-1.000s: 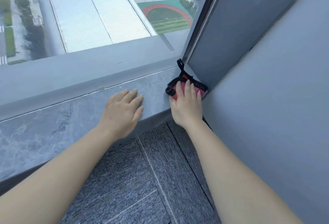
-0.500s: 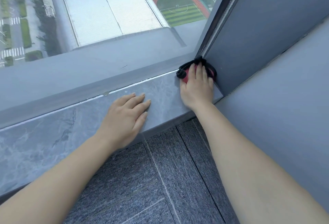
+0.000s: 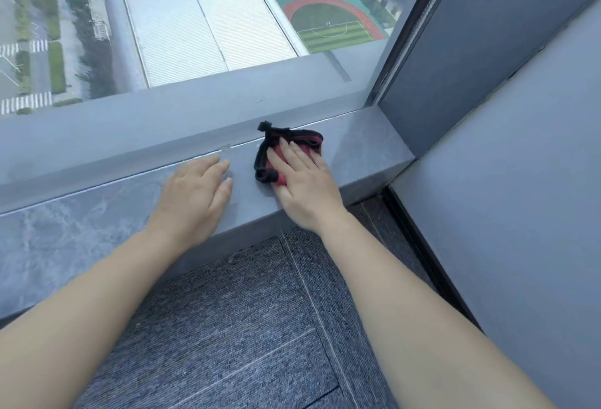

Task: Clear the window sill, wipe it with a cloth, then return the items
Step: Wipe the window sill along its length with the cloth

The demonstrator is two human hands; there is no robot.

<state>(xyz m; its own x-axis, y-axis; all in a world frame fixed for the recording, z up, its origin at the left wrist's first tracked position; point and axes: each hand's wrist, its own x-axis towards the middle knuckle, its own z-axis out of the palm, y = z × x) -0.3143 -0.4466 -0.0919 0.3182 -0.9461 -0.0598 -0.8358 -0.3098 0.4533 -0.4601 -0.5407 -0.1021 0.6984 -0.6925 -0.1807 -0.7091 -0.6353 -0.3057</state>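
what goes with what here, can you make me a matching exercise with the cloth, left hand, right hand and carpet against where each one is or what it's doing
Column one:
1. cloth
2. left hand
3. right hand
4. carpet

Column two:
A. lies flat and bare on the window sill, holding nothing
B. covers the floor below the sill
C. red with black edging, bunched on the sill
D. presses down on the cloth with straight fingers

Right pairs: 1-C, 2-A, 3-D, 4-B
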